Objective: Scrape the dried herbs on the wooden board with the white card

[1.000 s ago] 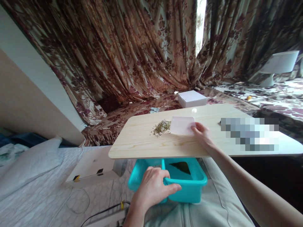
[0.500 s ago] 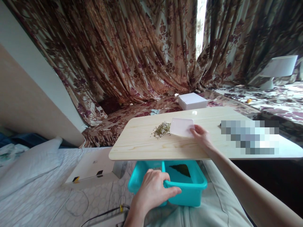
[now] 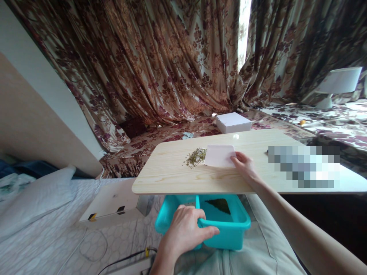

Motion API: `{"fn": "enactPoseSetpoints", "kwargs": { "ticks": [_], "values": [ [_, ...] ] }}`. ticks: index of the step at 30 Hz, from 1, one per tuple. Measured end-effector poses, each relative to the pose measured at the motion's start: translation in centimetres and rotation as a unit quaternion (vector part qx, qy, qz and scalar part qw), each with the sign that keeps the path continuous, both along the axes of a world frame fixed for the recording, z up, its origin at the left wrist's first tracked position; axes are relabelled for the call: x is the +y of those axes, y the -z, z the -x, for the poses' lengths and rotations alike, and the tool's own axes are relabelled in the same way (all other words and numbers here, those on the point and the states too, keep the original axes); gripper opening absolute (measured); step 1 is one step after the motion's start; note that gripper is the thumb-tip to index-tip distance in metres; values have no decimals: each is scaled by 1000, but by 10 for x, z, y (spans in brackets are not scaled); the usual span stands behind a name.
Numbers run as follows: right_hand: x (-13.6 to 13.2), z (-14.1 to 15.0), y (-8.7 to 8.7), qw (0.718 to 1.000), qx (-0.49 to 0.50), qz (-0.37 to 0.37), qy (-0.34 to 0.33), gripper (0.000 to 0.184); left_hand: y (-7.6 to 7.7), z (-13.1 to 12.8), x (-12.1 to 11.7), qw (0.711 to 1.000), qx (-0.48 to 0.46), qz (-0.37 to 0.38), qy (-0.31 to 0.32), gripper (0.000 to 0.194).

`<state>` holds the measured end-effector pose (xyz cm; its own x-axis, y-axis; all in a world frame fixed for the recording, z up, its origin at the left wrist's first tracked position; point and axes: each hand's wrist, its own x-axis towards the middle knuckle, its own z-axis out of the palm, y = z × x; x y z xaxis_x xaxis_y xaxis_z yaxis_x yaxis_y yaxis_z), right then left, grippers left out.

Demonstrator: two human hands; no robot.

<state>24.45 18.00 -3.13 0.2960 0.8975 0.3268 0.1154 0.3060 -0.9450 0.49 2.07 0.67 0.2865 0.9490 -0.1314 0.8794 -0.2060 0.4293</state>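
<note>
My right hand (image 3: 243,164) pinches the right edge of a thin white rectangular plastic sheet (image 3: 219,156) over the wooden tabletop. The left edge of the sheet is beside a loose pile of small green and whitish grains or seeds (image 3: 195,157); whether it touches them I cannot tell. Lower down, my left hand (image 3: 186,229) is closed over the near rim of a turquoise divided bin (image 3: 226,235), its thumb along the outside. Dark green grains (image 3: 220,206) lie in the bin's right compartment. My hand covers much of the left compartment.
The light wooden table (image 3: 163,179) overhangs the bin's far side. A blurred-out object lies at its right. Behind stands a white box (image 3: 233,121). At left are a pale carton (image 3: 111,202), a pillow (image 3: 40,191) and a black cable (image 3: 123,260) on the bed.
The white sheet has moved very slightly toward me and a little left, and its tilt has changed a touch. My left hand and the bin have stayed put.
</note>
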Motion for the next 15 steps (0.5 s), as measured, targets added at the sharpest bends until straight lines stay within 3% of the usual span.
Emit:
{"fn": "enactPoseSetpoints", "kwargs": {
  "ticks": [15],
  "values": [
    [-9, 2, -10, 999, -16, 15, 23, 17, -1, -1, 1, 1000, 14, 6, 10, 37]
  ]
}}
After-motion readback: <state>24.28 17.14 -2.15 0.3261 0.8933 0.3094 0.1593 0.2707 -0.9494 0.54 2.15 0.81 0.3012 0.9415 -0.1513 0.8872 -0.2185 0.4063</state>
